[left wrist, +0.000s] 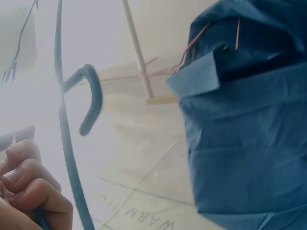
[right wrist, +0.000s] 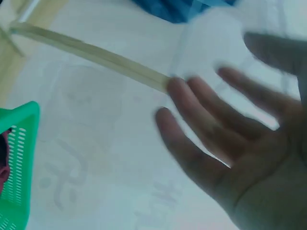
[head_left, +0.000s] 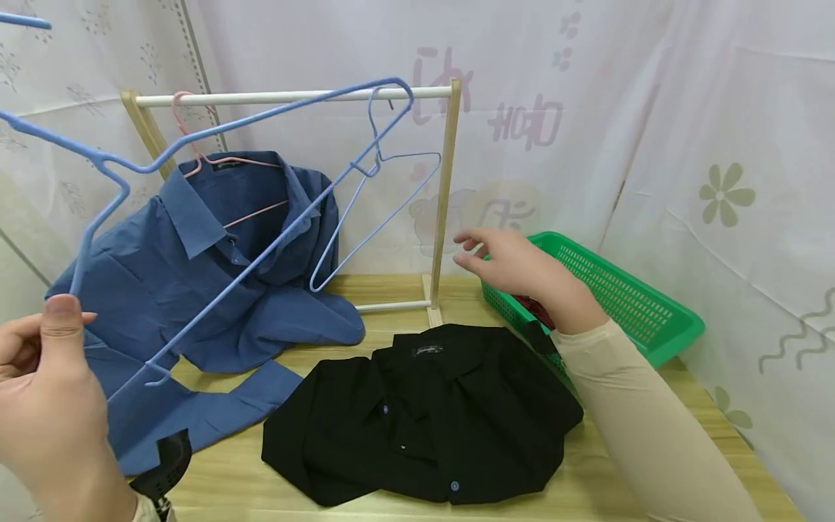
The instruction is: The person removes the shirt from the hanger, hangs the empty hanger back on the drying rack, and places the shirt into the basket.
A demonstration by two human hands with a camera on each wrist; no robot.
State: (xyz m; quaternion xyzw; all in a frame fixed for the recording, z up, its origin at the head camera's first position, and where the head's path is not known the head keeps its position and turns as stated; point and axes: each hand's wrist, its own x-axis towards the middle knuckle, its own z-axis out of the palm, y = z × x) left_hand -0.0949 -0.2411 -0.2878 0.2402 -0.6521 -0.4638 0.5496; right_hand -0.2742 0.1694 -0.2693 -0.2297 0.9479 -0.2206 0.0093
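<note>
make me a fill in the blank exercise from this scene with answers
1. The left hand grips a hanger coloured ____.
2. The right hand holds ____.
3. In the head view, the basket sits to the black shirt's ____.
4. The basket is coloured ____.

Missing words: blue; nothing; right; green.

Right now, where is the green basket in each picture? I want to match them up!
Head: the green basket is on the right side, a little below mid-height.
Left wrist: it isn't in this picture.
Right wrist: it's at the left edge, lower half, cut off by the frame.
Shared landmark: part of the clothes rack shows in all three.
</note>
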